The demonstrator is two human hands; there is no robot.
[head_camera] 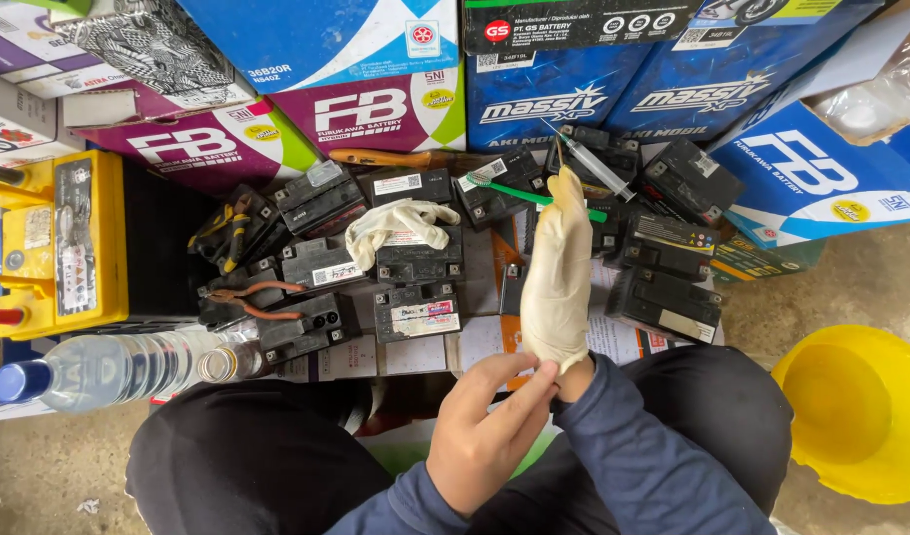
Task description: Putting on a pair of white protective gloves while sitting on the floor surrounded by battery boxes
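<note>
My right hand (557,272) is raised upright inside a cream rubber glove, fingers pointing away from me over the batteries. My bare left hand (489,426) pinches the cuff of that glove at my right wrist. A second cream glove (400,223) lies crumpled on top of the small black batteries (415,312) spread on the floor in front of my knees. A green toothbrush (509,188) and a clear syringe (593,163) rest on the batteries beyond my gloved fingers.
Stacked battery cartons (375,114) line the far side. A yellow battery charger (53,243) stands left, clear water bottles (108,372) lie by my left knee, pliers (242,297) rest on the batteries, and a yellow bowl (856,411) sits right.
</note>
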